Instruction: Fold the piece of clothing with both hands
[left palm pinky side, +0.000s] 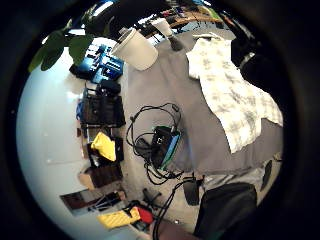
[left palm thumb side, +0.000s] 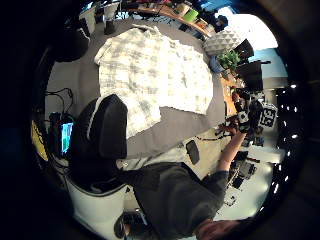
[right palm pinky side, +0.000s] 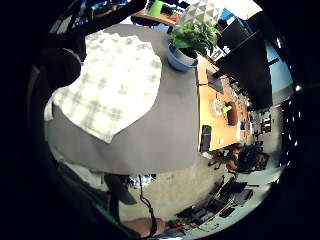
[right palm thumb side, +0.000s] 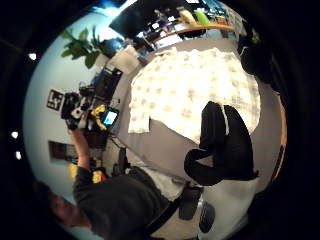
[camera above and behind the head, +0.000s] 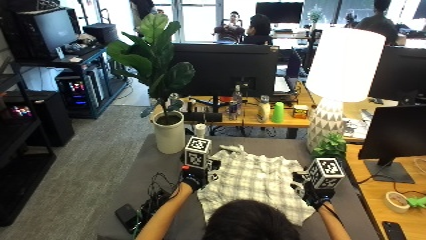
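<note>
A white and grey plaid shirt (camera above and behind the head: 249, 182) lies spread flat on the grey table (camera above and behind the head: 163, 162), in front of the person. My left hand (camera above and behind the head: 193, 177) hovers at the shirt's left edge and holds nothing. My right hand (camera above and behind the head: 309, 192) hovers at its right edge, also holding nothing. Both palms look down on the shirt (left palm thumb side: 155, 75) (right palm thumb side: 190, 85) from some height. The right hand's fingers (right palm thumb side: 220, 145) hang loosely curled over the cloth without touching it. The left hand's thumb (left palm thumb side: 100, 132) shows relaxed, away from the cloth. The shirt (left palm pinky side: 232, 95) (right palm pinky side: 110, 85) is open and unfolded.
A tall plant in a white pot (camera above and behind the head: 168, 132) stands at the table's far left. A white lamp (camera above and behind the head: 329, 125) and a small plant in a blue pot (camera above and behind the head: 329, 147) stand at the far right. Cables and a small device (camera above and behind the head: 143, 205) lie near the left edge.
</note>
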